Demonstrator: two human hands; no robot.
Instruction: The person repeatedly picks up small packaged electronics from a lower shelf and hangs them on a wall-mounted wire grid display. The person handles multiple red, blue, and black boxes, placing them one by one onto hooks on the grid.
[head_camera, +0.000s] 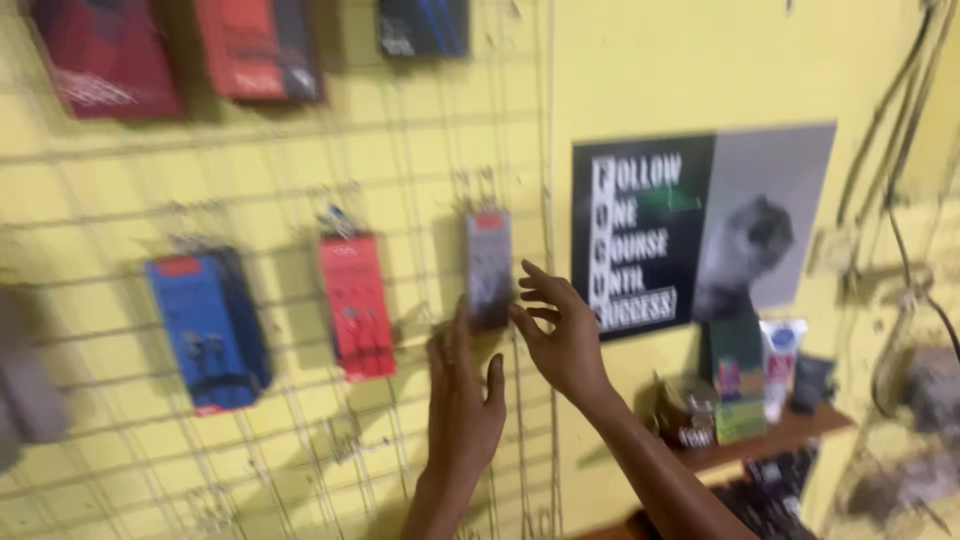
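Both hands up at the wire grid (300, 420) on the yellow wall (680, 70), near the grid's right edge. Left hand (462, 400) raised, palm to the grid, fingers loose and slightly apart, thumb out to the right; holding nothing. Right hand (560, 335) just right of it, fingers spread and released, fingertips at or just beside the lower right edge of the grey pack (489, 268); contact impossible to confirm through the motion blur. Grey pack hanging upright from a hook, red strip at its top, close to the grid's right edge, mid-height. Red pack (356, 305) hanging to its left, blue pack (208, 330) further left, both on the same row. Three more packs along the grid's top edge: dark red (105, 55), orange-red (255, 45), black (422, 25). Beyond the grid's right edge: black and grey poster (700, 225) on the wall, wooden shelf (790, 435) below it with small boxes and a white tube (778, 365). Cables (900, 150) down the wall at far right.
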